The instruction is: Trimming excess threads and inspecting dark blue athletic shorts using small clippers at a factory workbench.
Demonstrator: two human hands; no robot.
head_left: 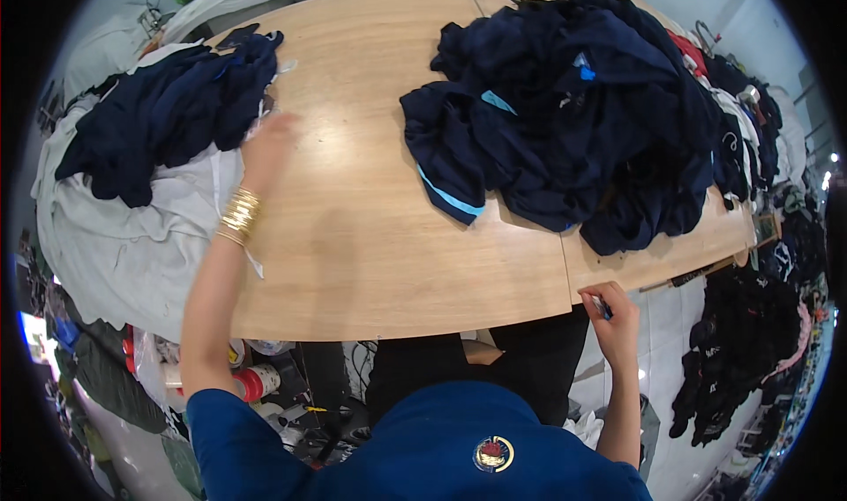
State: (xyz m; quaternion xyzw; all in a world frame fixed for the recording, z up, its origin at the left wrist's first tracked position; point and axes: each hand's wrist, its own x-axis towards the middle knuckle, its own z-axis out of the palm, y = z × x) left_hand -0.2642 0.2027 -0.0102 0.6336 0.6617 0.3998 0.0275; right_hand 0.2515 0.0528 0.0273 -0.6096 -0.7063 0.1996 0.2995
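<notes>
My left grip [269, 144] blurs beside navy garments [172, 108]; I can't tell its state. My right grip [615, 317] clasps a small dark object [603, 307] near the desk's [353, 254] edge.

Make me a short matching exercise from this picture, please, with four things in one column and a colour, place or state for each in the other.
Column one
1. Left hand
2. Right hand
3. Bracelets
4. White cloth

Column two
A. gold-coloured
B. partly beneath the smaller heap of dark blue clothes
C. blurred, just right of that smaller heap
D. holding a small item near the front edge of the table

Right pairs: 1-C, 2-D, 3-A, 4-B
</notes>
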